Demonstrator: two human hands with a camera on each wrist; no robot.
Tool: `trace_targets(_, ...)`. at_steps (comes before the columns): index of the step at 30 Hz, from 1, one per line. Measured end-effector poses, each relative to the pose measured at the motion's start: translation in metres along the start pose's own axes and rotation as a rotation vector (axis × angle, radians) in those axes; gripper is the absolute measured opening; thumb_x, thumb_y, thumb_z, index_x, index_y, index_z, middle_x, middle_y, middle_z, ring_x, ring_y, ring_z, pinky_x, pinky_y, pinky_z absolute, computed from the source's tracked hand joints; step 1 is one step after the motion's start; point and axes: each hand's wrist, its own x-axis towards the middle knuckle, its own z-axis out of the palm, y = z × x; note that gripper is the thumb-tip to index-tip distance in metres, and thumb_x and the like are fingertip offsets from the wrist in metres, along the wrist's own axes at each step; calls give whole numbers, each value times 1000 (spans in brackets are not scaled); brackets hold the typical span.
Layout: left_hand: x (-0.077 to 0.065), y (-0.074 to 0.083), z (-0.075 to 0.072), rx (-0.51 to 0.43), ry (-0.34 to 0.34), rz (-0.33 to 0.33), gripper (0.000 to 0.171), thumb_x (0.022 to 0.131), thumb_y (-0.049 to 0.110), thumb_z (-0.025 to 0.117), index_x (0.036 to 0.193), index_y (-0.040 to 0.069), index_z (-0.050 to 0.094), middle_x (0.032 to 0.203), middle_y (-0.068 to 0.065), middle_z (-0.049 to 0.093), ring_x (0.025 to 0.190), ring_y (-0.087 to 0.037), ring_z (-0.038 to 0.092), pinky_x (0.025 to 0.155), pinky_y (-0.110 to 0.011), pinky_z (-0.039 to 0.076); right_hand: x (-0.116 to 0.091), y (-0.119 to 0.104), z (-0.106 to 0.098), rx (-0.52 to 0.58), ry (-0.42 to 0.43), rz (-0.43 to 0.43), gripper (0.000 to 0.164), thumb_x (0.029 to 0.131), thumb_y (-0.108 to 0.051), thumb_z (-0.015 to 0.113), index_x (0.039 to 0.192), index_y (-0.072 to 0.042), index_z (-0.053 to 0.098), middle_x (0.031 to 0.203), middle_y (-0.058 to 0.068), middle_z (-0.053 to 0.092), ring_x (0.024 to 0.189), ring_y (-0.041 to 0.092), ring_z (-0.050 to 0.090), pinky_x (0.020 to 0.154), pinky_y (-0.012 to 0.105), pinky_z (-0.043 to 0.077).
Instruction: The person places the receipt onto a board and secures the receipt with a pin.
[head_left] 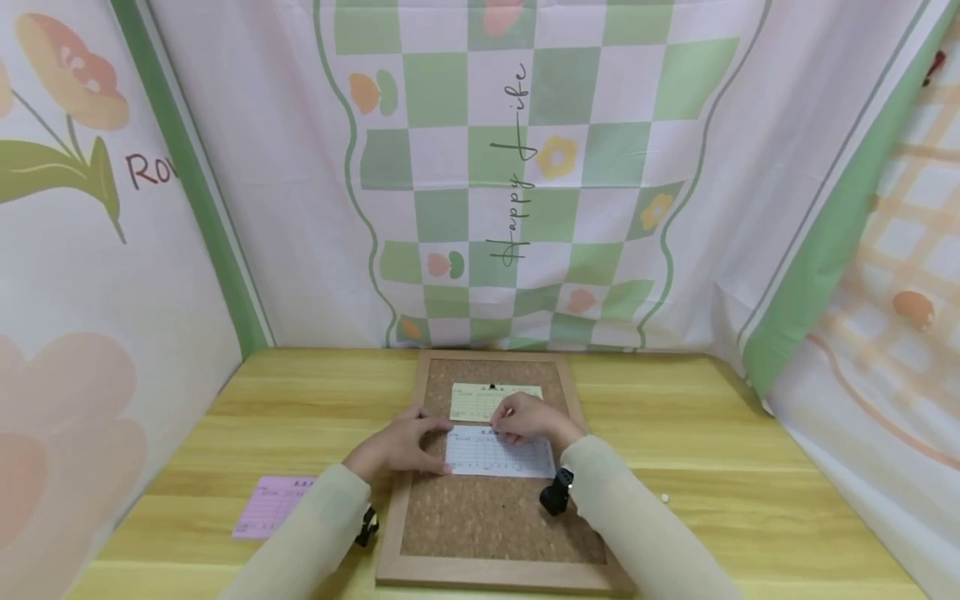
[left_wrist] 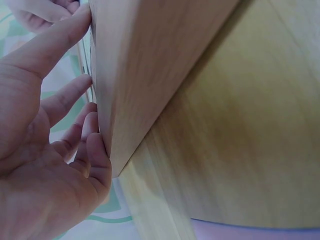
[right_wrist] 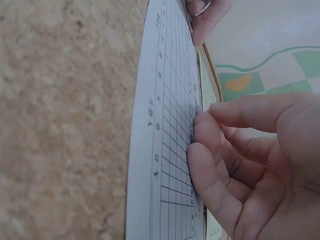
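Observation:
A white printed form slip (head_left: 483, 460) lies on a wood-framed cork board (head_left: 465, 525). At its left edge my left hand (head_left: 401, 443) spreads thumb and index finger, pressing near the upper and lower corners. My right hand (head_left: 527, 419) is over the slip's top edge, its thumb and index finger pinching a small purple push pin (right_wrist: 198, 108) against the paper. The fingers mostly hide that pin. Just above, a yellow form slip (head_left: 467, 403) is fixed by a black push pin (head_left: 492, 386) at its top middle; the right hand partly covers it.
A pink form slip (head_left: 268, 504) lies on the wooden table (head_left: 697, 417) left of the board, partly under the left sleeve. A tiny white piece (head_left: 664, 498) sits to the right. Printed curtains (head_left: 442, 208) hang behind and at both sides.

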Motion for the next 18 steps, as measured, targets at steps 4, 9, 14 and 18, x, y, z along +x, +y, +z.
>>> trace_targets(4, 0, 1, -1, -2, -5, 0, 69, 80, 35, 86, 139, 12, 59, 123, -8, 46, 114, -27, 45, 99, -51, 41, -4, -1, -3, 14, -11, -21, 9, 97, -10, 63, 96, -5, 70, 77, 6, 65, 67, 17, 61, 61, 29, 53)
trace_targets(9, 0, 2, -1, -8, -12, -6, 70, 80, 36, 86, 140, 12, 59, 125, -9, 45, 115, -27, 44, 100, -52, 40, -7, 3, -7, 43, -8, -27, 8, 96, -10, 63, 96, -4, 69, 79, 6, 65, 68, 18, 62, 62, 30, 53)
trace_targets(14, 0, 1, -1, -9, -17, -15, 70, 80, 36, 86, 140, 12, 58, 124, -7, 45, 115, -26, 44, 100, -51, 40, -9, 10, -13, 79, -14, -37, 11, 96, -6, 59, 97, -2, 68, 77, 8, 63, 67, 18, 59, 62, 30, 52)
trace_targets(18, 0, 0, -1, -3, -21, -12, 70, 80, 36, 86, 140, 12, 58, 123, -7, 45, 114, -26, 44, 100, -51, 40, -14, 13, -19, 61, -7, -62, 12, 95, -4, 58, 98, -1, 68, 75, 8, 62, 66, 18, 59, 62, 31, 52)
